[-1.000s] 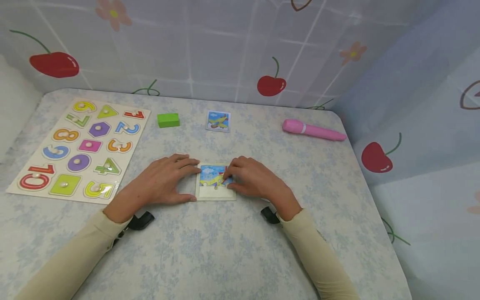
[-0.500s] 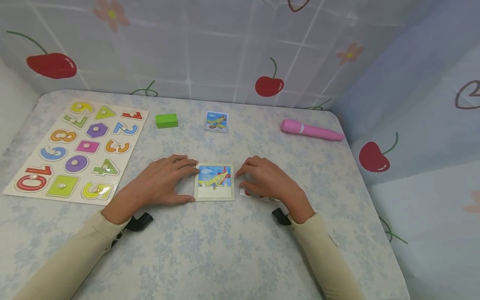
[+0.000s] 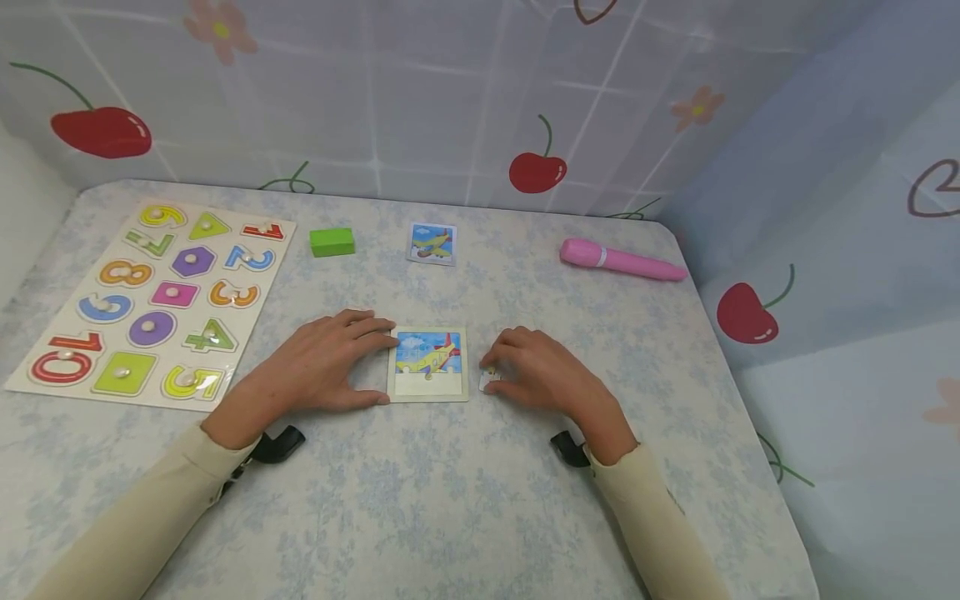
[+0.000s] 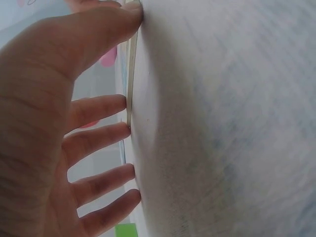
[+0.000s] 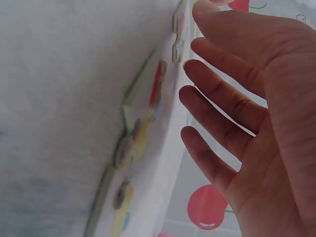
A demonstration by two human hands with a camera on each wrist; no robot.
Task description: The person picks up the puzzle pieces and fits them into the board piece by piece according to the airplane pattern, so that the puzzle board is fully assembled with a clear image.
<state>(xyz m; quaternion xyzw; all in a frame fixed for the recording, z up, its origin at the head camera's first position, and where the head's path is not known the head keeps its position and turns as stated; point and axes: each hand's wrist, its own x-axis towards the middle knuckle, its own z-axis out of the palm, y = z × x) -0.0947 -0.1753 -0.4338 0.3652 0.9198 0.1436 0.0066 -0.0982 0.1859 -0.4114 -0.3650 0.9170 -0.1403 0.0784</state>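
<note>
A small square puzzle board (image 3: 427, 386) lies on the table, its upper part filled with a plane picture on blue sky. My left hand (image 3: 322, 360) rests along the board's left side, thumb and fingers spread; fingertips (image 4: 123, 101) meet its edge in the left wrist view. Just right of the board is a loose puzzle piece (image 3: 490, 377). My right hand (image 3: 543, 368) hovers over it, with thumb and index finger apart on either side. In the right wrist view, more puzzle pieces (image 5: 143, 133) lie beneath this hand, hidden from the head view.
A number-and-shape peg board (image 3: 161, 296) lies at the left. Along the back are a green block (image 3: 332, 242), a plane picture card (image 3: 432, 243) and a pink stick-shaped thing (image 3: 622, 260). A patterned curtain (image 3: 420, 92) stands behind the table.
My right hand has left the puzzle board and moved right, down over the loose pieces. The plane's red tail now shows uncovered on the board. My left hand keeps its place.
</note>
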